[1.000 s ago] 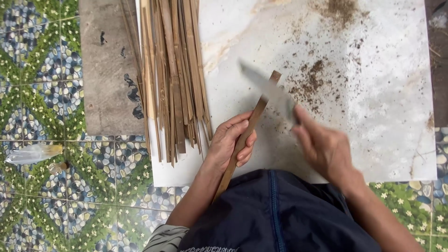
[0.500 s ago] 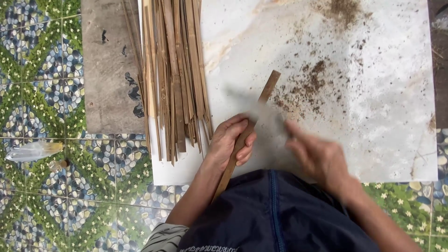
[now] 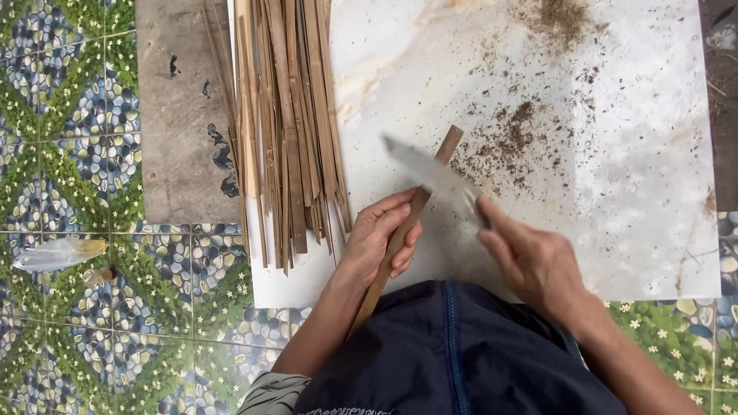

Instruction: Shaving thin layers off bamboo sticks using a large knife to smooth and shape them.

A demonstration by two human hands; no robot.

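Observation:
My left hand (image 3: 380,234) grips a long brown bamboo strip (image 3: 446,144) that slants from my lap up onto a white marbled board (image 3: 615,154). My right hand (image 3: 530,261) holds a knife (image 3: 430,173) by its handle. The blurred blade lies across the strip, just above my left hand's fingers, with its tip pointing up and left. My dark blue clothing (image 3: 461,353) fills the lower middle of the view.
A pile of several bamboo strips (image 3: 288,115) lies along the board's left edge. A grey slab (image 3: 181,115) sits left of the pile. Brown shavings (image 3: 515,134) speckle the board. A clear plastic bottle (image 3: 58,253) lies on the patterned tile floor at left.
My right hand drew the knife down and back off the strip, then brought the blade up onto the strip again. My left hand has kept its hold.

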